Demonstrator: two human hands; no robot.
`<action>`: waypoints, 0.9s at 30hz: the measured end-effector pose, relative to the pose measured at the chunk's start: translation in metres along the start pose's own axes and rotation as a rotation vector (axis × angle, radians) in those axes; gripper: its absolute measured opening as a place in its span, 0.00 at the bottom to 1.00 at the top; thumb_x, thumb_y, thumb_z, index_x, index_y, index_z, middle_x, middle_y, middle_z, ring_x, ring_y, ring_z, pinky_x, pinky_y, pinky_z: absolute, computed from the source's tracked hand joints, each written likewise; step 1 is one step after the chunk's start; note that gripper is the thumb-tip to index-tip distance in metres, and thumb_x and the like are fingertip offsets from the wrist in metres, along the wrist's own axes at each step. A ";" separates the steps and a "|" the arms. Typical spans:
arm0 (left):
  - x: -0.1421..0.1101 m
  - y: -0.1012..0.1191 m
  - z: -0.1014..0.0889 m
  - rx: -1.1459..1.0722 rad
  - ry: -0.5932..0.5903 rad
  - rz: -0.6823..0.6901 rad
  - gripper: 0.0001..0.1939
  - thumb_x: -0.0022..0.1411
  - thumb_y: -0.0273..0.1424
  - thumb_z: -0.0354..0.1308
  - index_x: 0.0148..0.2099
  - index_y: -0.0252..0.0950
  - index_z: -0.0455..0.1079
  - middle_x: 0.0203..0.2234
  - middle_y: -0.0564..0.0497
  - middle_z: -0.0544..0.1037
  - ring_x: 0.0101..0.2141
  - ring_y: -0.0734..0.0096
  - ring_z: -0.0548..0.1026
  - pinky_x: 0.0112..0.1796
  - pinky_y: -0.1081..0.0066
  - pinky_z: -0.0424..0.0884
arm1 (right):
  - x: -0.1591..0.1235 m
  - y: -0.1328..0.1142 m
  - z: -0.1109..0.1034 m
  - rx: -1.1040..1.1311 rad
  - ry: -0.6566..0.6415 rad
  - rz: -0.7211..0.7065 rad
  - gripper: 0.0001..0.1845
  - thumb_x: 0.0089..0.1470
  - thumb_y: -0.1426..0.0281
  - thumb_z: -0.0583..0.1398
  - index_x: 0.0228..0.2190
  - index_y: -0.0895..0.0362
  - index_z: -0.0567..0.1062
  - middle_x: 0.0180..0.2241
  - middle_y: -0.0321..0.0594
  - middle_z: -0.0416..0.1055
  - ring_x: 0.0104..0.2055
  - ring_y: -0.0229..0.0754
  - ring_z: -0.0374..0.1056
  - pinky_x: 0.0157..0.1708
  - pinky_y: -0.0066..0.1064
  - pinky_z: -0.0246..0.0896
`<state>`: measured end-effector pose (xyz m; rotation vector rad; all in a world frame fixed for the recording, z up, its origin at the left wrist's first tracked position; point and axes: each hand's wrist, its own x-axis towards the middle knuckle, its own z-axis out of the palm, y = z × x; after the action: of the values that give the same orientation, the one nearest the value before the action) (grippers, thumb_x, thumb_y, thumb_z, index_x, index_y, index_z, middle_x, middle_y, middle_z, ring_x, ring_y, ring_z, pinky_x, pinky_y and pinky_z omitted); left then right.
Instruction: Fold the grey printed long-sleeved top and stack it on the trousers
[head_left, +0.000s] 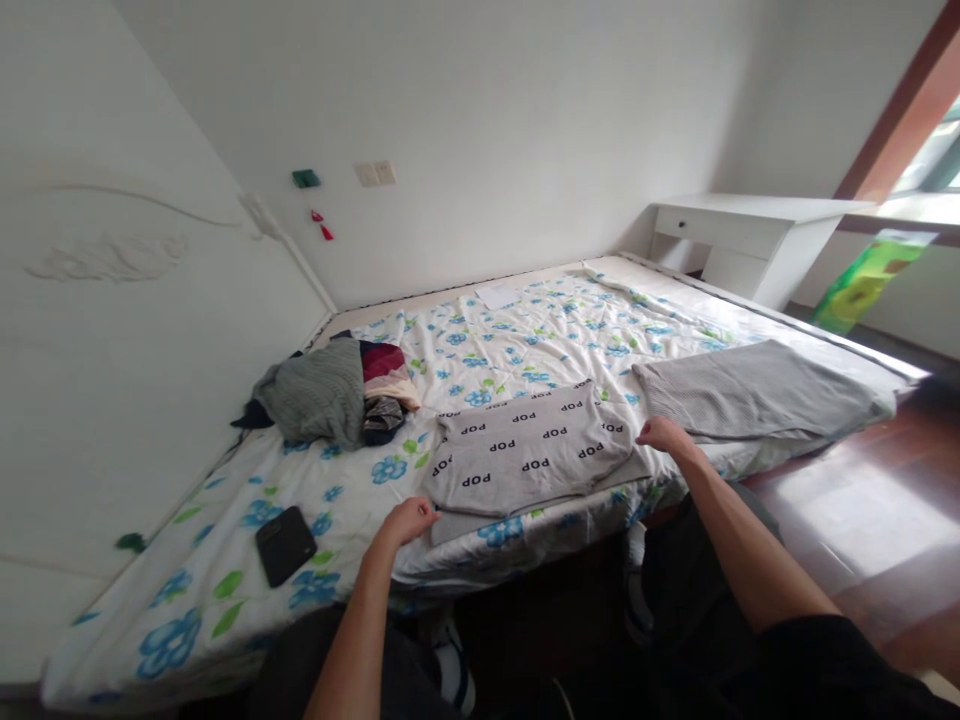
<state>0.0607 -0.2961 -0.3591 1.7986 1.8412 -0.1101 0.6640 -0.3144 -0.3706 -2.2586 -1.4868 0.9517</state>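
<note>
A grey garment printed with "POP" [525,450] lies partly folded on the flowered bedsheet [517,345], near the bed's front edge. My left hand [409,520] rests at the garment's lower left corner, fingers curled and pinching the fabric edge. My right hand [661,434] sits at the garment's right edge, fingers closed on the cloth there. Both forearms reach in from below.
A folded grey ribbed garment [757,395] lies to the right. A heap of clothes [330,395] sits at the left by the white headboard [112,330]. A black wallet-like object [285,545] lies near the front. A white desk [750,235] stands behind the bed.
</note>
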 end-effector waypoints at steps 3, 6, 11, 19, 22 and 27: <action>0.000 0.020 0.001 -0.055 0.064 0.199 0.10 0.61 0.41 0.65 0.37 0.41 0.75 0.29 0.52 0.81 0.37 0.59 0.81 0.41 0.67 0.71 | 0.002 -0.009 0.009 -0.110 0.023 -0.144 0.05 0.57 0.71 0.74 0.34 0.57 0.84 0.31 0.45 0.79 0.42 0.53 0.78 0.44 0.34 0.70; 0.000 0.048 0.015 -0.080 0.028 0.347 0.11 0.64 0.41 0.63 0.43 0.41 0.79 0.30 0.53 0.81 0.37 0.60 0.80 0.40 0.68 0.69 | -0.004 -0.030 0.032 -0.127 -0.131 -0.355 0.05 0.59 0.70 0.73 0.38 0.57 0.86 0.35 0.41 0.83 0.39 0.46 0.77 0.40 0.30 0.66; 0.002 0.093 0.056 0.021 -0.038 0.487 0.09 0.67 0.39 0.65 0.45 0.41 0.80 0.34 0.52 0.84 0.39 0.61 0.81 0.41 0.69 0.68 | -0.017 -0.072 0.082 -0.179 -0.285 -0.573 0.10 0.59 0.67 0.73 0.42 0.57 0.87 0.38 0.41 0.85 0.39 0.44 0.78 0.41 0.29 0.65; 0.003 0.112 0.072 0.125 0.006 0.461 0.07 0.69 0.37 0.66 0.46 0.41 0.80 0.40 0.49 0.86 0.43 0.59 0.83 0.41 0.68 0.69 | -0.019 -0.101 0.127 -0.372 -0.388 -0.692 0.14 0.58 0.73 0.71 0.46 0.52 0.89 0.42 0.39 0.87 0.42 0.45 0.81 0.42 0.28 0.65; 0.000 0.119 0.071 0.168 0.054 0.420 0.05 0.69 0.32 0.62 0.44 0.42 0.80 0.41 0.48 0.87 0.43 0.59 0.83 0.40 0.67 0.69 | -0.022 -0.106 0.127 -0.411 -0.339 -0.655 0.14 0.60 0.75 0.67 0.46 0.53 0.89 0.42 0.41 0.88 0.44 0.48 0.81 0.43 0.29 0.65; -0.003 0.132 0.078 0.207 0.108 0.379 0.06 0.70 0.37 0.64 0.41 0.42 0.78 0.41 0.47 0.86 0.42 0.58 0.82 0.39 0.66 0.67 | -0.028 -0.112 0.129 -0.468 -0.315 -0.612 0.13 0.62 0.70 0.69 0.48 0.52 0.88 0.44 0.44 0.87 0.47 0.51 0.82 0.43 0.30 0.65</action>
<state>0.2107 -0.3188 -0.3811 2.3068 1.5702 -0.0628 0.4928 -0.3072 -0.3950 -1.7393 -2.5600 0.8428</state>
